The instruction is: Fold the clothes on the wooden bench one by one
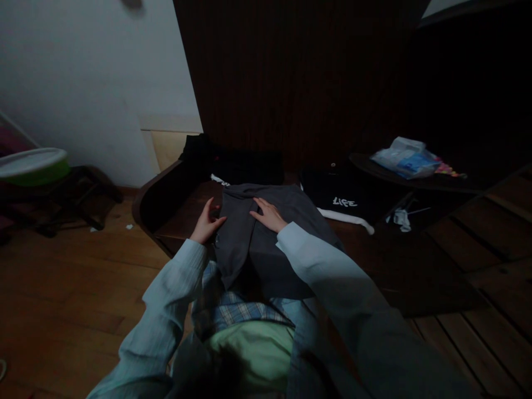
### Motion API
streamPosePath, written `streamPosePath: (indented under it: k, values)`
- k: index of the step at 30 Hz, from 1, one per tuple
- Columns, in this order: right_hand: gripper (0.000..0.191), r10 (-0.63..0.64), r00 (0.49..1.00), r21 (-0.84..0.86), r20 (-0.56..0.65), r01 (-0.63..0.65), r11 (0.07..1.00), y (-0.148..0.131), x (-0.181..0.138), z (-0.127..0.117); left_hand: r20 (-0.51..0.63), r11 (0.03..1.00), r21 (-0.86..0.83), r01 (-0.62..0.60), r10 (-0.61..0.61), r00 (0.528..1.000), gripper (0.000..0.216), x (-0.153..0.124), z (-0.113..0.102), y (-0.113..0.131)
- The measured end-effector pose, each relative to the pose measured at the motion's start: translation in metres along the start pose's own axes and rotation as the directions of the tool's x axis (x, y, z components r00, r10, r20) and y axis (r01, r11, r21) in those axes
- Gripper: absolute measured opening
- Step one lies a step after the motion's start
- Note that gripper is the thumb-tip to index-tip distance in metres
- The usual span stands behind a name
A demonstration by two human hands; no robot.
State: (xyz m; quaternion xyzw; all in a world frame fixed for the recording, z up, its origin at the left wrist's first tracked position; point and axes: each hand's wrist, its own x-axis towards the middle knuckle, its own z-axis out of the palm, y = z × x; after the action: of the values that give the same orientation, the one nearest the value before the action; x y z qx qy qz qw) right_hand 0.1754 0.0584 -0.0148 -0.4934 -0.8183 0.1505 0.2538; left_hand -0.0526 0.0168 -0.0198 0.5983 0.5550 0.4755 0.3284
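Observation:
A dark grey garment (pixel 282 260) lies spread over the dark wooden bench in front of me, its near edge hanging toward my lap. A fold runs down its left part; its exact kind is hard to make out. My left hand (pixel 205 223) is at the garment's left edge, thumb and fingers apart, with nothing visible between them. My right hand (pixel 269 215) rests flat on top of the cloth near its far side, fingers stretched out beside the fold.
Behind the garment lie black folded clothes (pixel 253 166). Right of it is a black garment with white lettering (pixel 344 191). A plastic package (pixel 405 158) sits on a dark surface at right. The bench's raised arm (pixel 145 208) bounds the left; a green tub (pixel 37 166) stands beyond.

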Motion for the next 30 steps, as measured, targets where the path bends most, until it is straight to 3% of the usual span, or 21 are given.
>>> streamPosePath:
  k: [3,7,9,11,14,19,26,30]
  values:
    - [0.057,-0.009,1.0,-0.026,0.007,0.01,1.0,-0.001,0.0,0.0,-0.047,0.989,0.123,-0.082,0.088,0.995,0.065,0.002,0.0,0.001]
    - [0.052,-0.002,1.0,-0.097,0.031,0.005,0.995,-0.005,-0.001,-0.001,-0.117,0.911,0.363,-0.196,0.253,0.96,0.021,-0.006,0.003,0.009]
    - [0.05,-0.002,0.999,-0.115,0.036,0.006,0.993,-0.006,-0.002,-0.002,-0.1,0.875,0.426,-0.231,0.299,0.949,0.019,-0.023,0.007,0.018]
    - [0.048,-0.003,0.999,-0.123,0.031,0.007,0.992,-0.006,-0.002,-0.002,0.013,0.834,0.475,-0.281,0.313,0.95,0.028,-0.047,0.013,0.028]
    - [0.048,-0.006,1.0,-0.127,0.027,0.01,0.992,-0.006,-0.002,-0.001,0.256,0.708,0.599,-0.374,0.273,0.927,0.033,-0.086,0.026,0.044]
    - [0.049,-0.013,1.0,-0.124,0.024,0.016,0.992,-0.005,-0.002,0.0,0.302,0.459,0.826,-0.326,0.128,0.945,0.017,-0.113,0.043,0.059]
    - [0.047,-0.039,0.999,-0.095,0.023,0.041,0.995,-0.003,-0.001,-0.001,0.232,0.467,0.863,-0.195,-0.022,0.972,0.022,-0.104,0.039,0.09]
    - [0.048,-0.037,0.999,-0.091,0.031,0.04,0.995,-0.003,-0.001,-0.001,0.357,0.415,0.866,-0.28,-0.119,0.927,0.021,-0.104,0.051,0.095]
